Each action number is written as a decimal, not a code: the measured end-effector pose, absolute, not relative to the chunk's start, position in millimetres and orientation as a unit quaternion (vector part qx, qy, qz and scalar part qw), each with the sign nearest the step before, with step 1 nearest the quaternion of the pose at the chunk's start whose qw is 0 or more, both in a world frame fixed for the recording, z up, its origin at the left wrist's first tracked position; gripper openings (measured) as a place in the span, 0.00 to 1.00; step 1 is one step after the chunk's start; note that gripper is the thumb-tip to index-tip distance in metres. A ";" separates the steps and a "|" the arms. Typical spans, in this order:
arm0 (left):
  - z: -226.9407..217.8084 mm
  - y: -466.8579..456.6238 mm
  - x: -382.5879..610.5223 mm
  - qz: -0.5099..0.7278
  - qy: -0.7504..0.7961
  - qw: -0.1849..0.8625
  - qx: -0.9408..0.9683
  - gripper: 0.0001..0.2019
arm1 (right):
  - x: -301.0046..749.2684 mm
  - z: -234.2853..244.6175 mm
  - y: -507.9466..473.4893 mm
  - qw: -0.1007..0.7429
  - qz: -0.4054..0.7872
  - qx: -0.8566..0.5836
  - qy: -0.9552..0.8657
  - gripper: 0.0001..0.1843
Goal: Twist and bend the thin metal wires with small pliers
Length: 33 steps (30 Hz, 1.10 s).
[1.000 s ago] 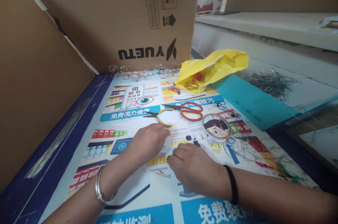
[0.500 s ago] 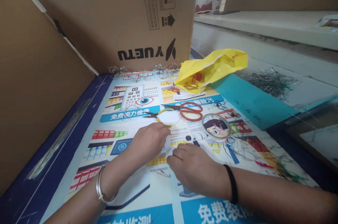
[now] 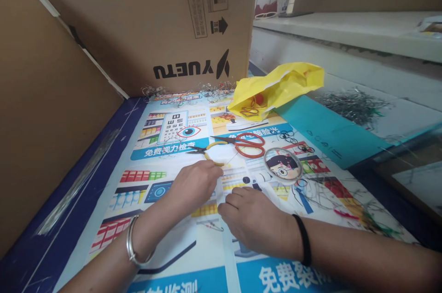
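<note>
My left hand (image 3: 193, 185) rests knuckles-up on a printed poster (image 3: 172, 238), fingers curled and pinched at a white strip (image 3: 220, 192) that runs down the poster. My right hand (image 3: 255, 219) lies just right of it, fingers bent and pressed on the same strip. What the fingertips pinch is too small to make out. Yellow-handled pliers (image 3: 210, 152) lie just beyond my left hand. Red-handled scissors (image 3: 247, 143) lie to their right.
A large cardboard box (image 3: 155, 21) stands at the back, with a cardboard sheet (image 3: 44, 113) on the left. A yellow bag (image 3: 276, 88) holds rubber bands. A roll of clear tape (image 3: 283, 166), a teal sheet (image 3: 328, 132) and heaps of thin wire (image 3: 355, 104) lie to the right.
</note>
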<state>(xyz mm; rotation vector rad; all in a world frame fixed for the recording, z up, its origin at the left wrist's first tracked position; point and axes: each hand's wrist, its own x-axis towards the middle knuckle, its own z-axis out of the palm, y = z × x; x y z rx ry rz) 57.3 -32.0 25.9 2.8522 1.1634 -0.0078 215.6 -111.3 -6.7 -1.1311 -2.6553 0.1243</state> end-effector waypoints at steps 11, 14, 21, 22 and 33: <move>29.5 -33.7 58.5 -0.014 0.377 0.023 0.926 0.13 | 216.0 -6.3 -111.1 0.127 0.036 -0.383 -0.914 0.05; 30.3 -33.6 58.8 -0.015 0.379 0.018 0.925 0.12 | 215.7 -7.1 -111.0 0.127 0.036 -0.384 -0.914 0.05; 32.5 -33.8 59.0 -0.014 0.379 0.013 0.925 0.12 | 215.5 -7.9 -110.8 0.130 0.038 -0.385 -0.913 0.04; 32.5 -33.8 58.8 -0.013 0.379 0.012 0.925 0.11 | 215.6 -7.8 -110.8 0.129 0.040 -0.385 -0.913 0.04; 33.4 -34.3 56.1 -0.021 0.378 0.004 0.925 0.11 | 215.8 -6.9 -111.2 0.126 0.044 -0.384 -0.914 0.05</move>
